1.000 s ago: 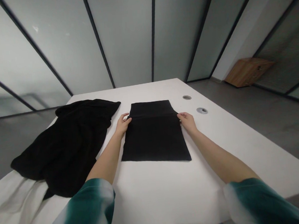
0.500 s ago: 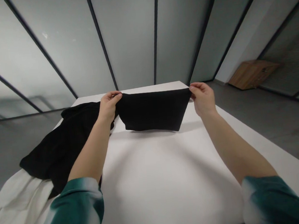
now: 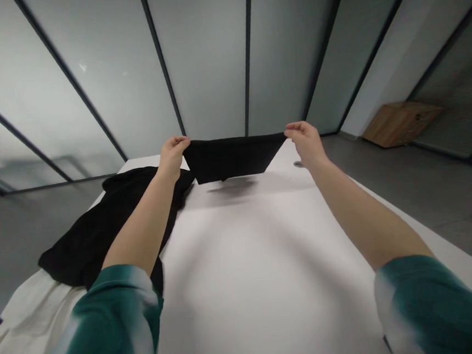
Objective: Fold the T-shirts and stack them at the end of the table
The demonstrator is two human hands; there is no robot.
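A folded black cloth [image 3: 231, 156] hangs in the air above the far end of the white table [image 3: 264, 262], stretched between both hands. My left hand [image 3: 172, 155] pinches its left top corner, fingers closed. At the right top corner my right hand [image 3: 305, 141] grips the fold in the same way. The cloth's lower edge hangs free and throws a shadow on the tabletop below it. Both arms reach forward in teal and white sleeves.
A heap of black garments [image 3: 112, 226] lies on the table's left side, with white fabric [image 3: 21, 322] under it at the near left. A round grommet hole [image 3: 298, 164] shows by my right wrist. Glass partitions stand behind; a wooden cabinet [image 3: 404, 121] sits on the floor far right.
The folded black cloth lay flat on the table a second ago with both hands at its sides. Both hands have gripped its fold and lifted it up and away from me.
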